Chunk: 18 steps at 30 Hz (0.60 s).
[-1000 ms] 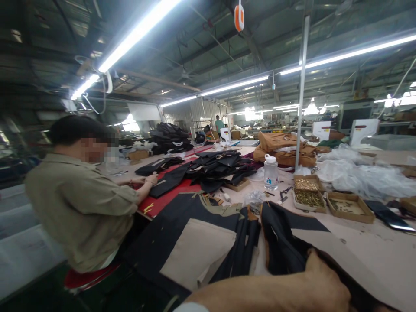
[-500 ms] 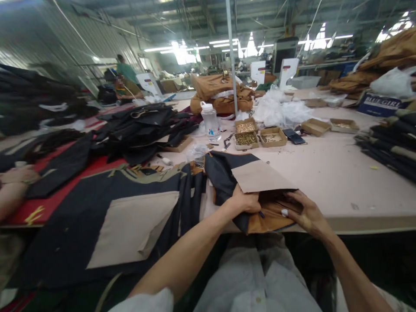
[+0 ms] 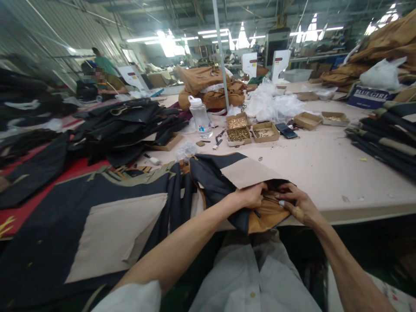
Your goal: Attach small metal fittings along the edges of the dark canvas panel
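Note:
A dark navy garment (image 3: pixel 214 182) with a tan panel and brown lining lies at the near table edge. My left hand (image 3: pixel 248 197) is closed on its fabric at the opening, fingers curled. My right hand (image 3: pixel 297 203) pinches the same garment from the right, close to the left hand, over the brown lining. A small dark thing shows between the hands; I cannot make out what it is.
A flat navy and tan piece (image 3: pixel 107 225) lies to the left. Black garments (image 3: pixel 130 125) pile behind it. A water bottle (image 3: pixel 199 116), boxes of brass rivets (image 3: pixel 238 134), a phone (image 3: pixel 286 131) and plastic bags (image 3: pixel 273 104) sit mid-table (image 3: pixel 325 173). Stacked garments (image 3: pixel 386 138) are at right. People work at far left.
The view has swung from the co-worker on the left down to the garment. Both my hands have drawn closer together on the garment's opening.

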Motion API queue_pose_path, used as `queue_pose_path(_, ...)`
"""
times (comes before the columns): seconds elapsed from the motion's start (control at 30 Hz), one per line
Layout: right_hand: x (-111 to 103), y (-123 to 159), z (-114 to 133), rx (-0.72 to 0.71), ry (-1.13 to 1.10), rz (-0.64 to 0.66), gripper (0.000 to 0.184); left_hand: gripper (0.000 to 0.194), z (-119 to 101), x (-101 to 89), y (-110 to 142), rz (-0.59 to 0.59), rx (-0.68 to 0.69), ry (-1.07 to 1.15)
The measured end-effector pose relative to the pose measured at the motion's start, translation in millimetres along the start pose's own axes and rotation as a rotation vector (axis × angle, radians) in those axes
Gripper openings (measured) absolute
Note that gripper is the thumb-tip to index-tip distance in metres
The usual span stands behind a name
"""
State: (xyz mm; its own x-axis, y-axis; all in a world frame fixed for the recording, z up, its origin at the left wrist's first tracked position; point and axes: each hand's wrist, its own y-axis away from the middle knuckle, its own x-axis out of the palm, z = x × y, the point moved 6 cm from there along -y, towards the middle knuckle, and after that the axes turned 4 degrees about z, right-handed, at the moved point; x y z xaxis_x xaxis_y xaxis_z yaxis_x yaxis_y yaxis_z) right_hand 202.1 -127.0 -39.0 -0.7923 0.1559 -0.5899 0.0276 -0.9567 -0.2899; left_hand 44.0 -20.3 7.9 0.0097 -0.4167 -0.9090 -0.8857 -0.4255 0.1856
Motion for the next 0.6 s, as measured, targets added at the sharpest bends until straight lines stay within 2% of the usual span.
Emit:
queue_pose_path(0.1,1.2,0.3,3.9,0.002,0.008,0.012,0.023,0.035,5.3,17.0,-2.0,-0.020,0.040,0.057)
queue_pose_path(0.23,0.5,-1.4,2.4,0.033,0.029,0.015,0.012,0.026,14.6,28.0,-1.8,-0.031,0.111,0.136)
queue_pose_path(0.33,-0.4,-1.6,2.5,0.029,0.023,0.002,0.010,0.024,21.6,27.9,-0.1,-0.076,0.079,0.188)
queue_pose_path(0.43,-0.5,-1.9,3.8,0.015,-0.012,-0.010,0.015,0.026,22.4,24.0,1.7,-0.140,0.032,0.217)
queue_pose_path(0.6,-3.3,1.3,7.1,0.041,-0.073,-0.038,0.021,0.027,20.8,22.6,2.2,-0.164,0.008,0.235)
